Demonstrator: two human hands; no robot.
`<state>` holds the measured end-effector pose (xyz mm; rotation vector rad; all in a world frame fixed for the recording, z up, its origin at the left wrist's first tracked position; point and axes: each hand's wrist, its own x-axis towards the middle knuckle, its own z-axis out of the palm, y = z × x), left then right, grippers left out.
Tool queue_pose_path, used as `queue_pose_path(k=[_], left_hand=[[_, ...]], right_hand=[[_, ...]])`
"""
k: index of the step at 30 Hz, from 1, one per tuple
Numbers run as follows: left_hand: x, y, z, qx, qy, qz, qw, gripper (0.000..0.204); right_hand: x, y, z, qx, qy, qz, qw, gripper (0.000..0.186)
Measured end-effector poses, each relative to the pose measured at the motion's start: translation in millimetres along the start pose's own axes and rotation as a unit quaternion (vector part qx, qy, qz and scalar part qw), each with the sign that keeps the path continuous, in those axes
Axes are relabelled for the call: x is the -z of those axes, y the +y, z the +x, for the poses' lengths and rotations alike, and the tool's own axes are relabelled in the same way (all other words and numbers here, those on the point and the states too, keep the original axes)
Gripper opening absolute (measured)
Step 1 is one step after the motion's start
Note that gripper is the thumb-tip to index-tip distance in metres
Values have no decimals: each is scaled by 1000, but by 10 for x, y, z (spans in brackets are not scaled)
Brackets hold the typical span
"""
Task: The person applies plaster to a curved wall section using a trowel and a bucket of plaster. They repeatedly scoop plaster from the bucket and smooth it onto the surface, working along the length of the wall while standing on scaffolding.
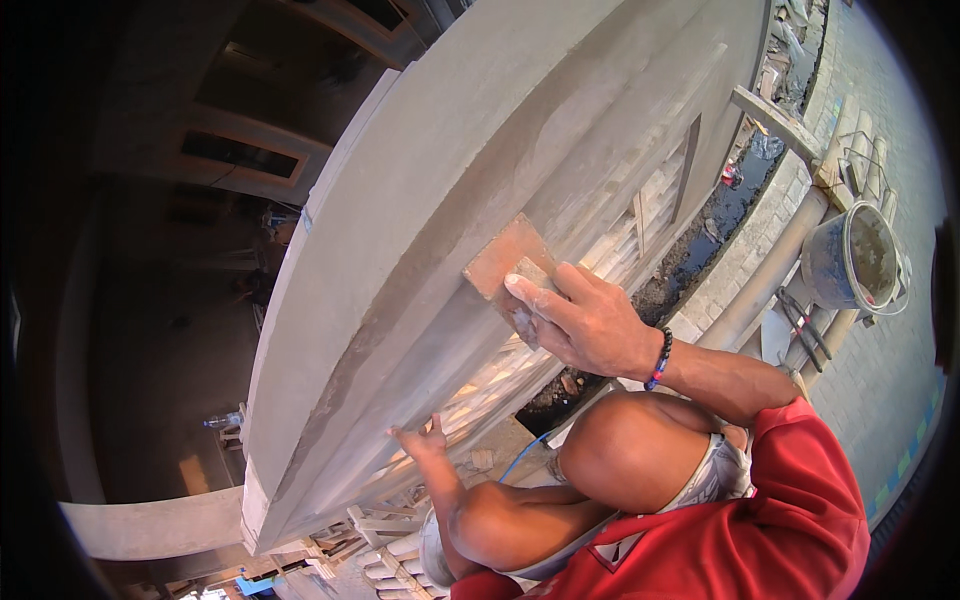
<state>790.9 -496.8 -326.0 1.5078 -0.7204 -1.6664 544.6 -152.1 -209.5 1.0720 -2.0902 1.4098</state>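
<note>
My right hand point(600, 315) is closed around the grip of a flat plastering float point(505, 258), its face worn orange-brown. The float lies against the damp grey band of a curved plastered ledge point(440, 225). Pale plaster dust coats the thumb and fingers. Lower down, my left hand point(425, 438) rests at the ledge's near lower edge, fingers apart and holding no tool. Its far fingertips are partly hidden by the edge.
A mortar-stained bucket point(850, 258) stands at the right beside bamboo poles point(765, 270) and a pair of dark-handled tools point(803, 325). A wooden beam point(775, 122) juts from the ledge. Below runs a wet, littered ditch point(715, 225); paving point(885, 400) lies at right.
</note>
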Motion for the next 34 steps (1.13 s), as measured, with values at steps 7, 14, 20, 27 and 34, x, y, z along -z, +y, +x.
queue_pose_path(k=[7, 14, 20, 27, 34], left_hand=[[53, 11, 12, -23, -12, 25, 999, 70], [3, 40, -43, -12, 6, 2, 1000, 73], [74, 77, 4, -15, -6, 23, 1000, 72], [-37, 71, -74, 4, 7, 5, 1000, 70], [-77, 60, -87, 6, 34, -13, 999, 69]], right_hand=[[259, 65, 741, 6, 170, 6, 985, 62], [155, 162, -34, -6, 55, 53, 997, 64], [576, 404, 840, -55, 211, 22, 976, 63], [209, 284, -22, -43, 21, 63, 997, 66], [1228, 841, 1076, -50, 287, 16, 957, 52]])
